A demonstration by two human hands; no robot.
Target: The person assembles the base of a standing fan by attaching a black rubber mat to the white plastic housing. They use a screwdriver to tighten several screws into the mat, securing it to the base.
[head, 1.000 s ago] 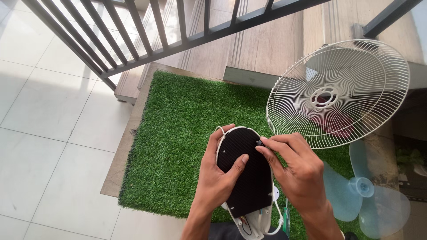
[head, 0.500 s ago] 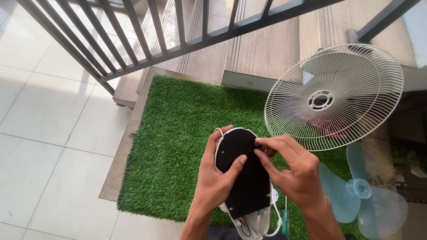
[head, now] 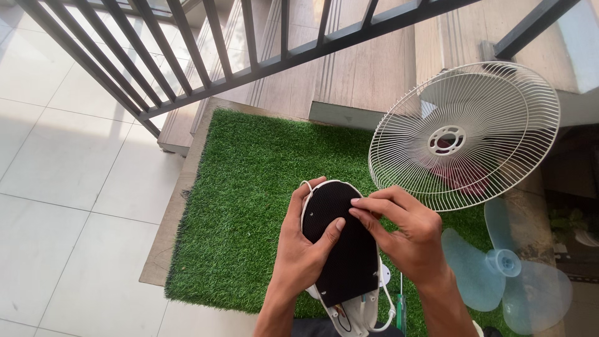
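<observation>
My left hand grips a white fan base turned underside up, its black ribbed bottom plate facing me, thumb pressed on the plate. My right hand rests on the plate's right upper edge with fingertips pinched together on something small that I cannot make out. A white cord loops around the base's lower end. Both hands hover over a green artificial grass mat.
A white wire fan guard leans at the right by the wooden steps. A pale blue fan blade lies at lower right. A green-handled screwdriver lies on the mat near my right wrist. Dark railing crosses the top; white floor tiles lie left.
My right hand's fingertips have slid a little left and down across the black plate's edge; the small dark piece seen at the fingertips earlier is now hidden. The left hand keeps its grip.
</observation>
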